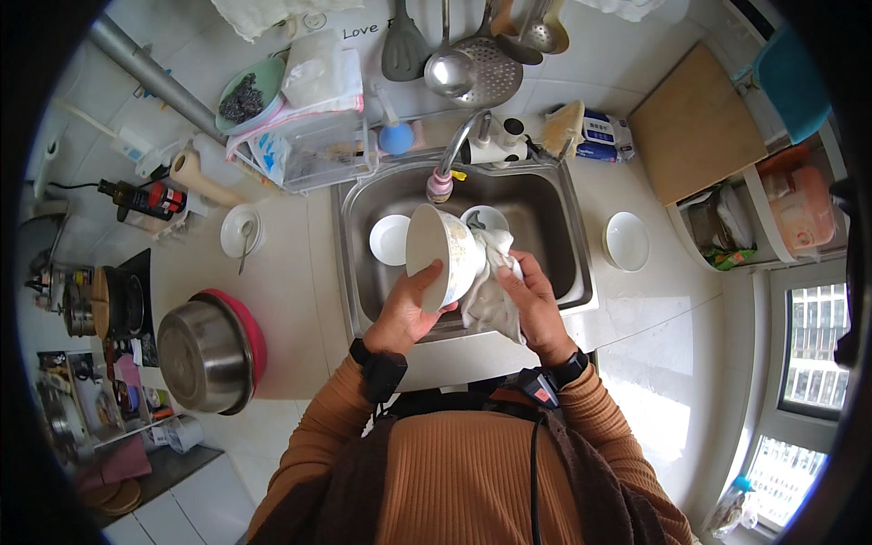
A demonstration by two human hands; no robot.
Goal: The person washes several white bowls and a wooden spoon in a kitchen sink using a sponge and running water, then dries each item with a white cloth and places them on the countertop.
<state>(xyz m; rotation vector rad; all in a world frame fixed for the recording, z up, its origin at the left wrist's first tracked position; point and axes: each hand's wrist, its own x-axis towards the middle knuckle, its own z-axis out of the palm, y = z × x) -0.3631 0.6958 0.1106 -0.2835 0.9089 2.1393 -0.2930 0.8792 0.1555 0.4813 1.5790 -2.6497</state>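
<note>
Over the steel sink [545, 272], my left hand [407, 310] grips the rim of a large white bowl [455, 255] with a floral pattern, tilted onto its side. My right hand [535, 296] holds a bunched white cloth [492, 300] against the bowl's base. Beneath them in the sink lie a small white bowl [389, 240] at the left and another white bowl [492, 216] with something grey in it, partly hidden by the cloth. The faucet [453, 146], with a pink nozzle, stands behind the large bowl; no water stream is visible.
Right of the sink stands a white bowl [627, 241]. On the left are stacked small dishes with a spoon [245, 240], and a steel basin [201, 357] over a red one [252, 334]. Behind are a clear plastic container [327, 160] and a hanging ladle [450, 71]. A wooden board [702, 126] leans at right.
</note>
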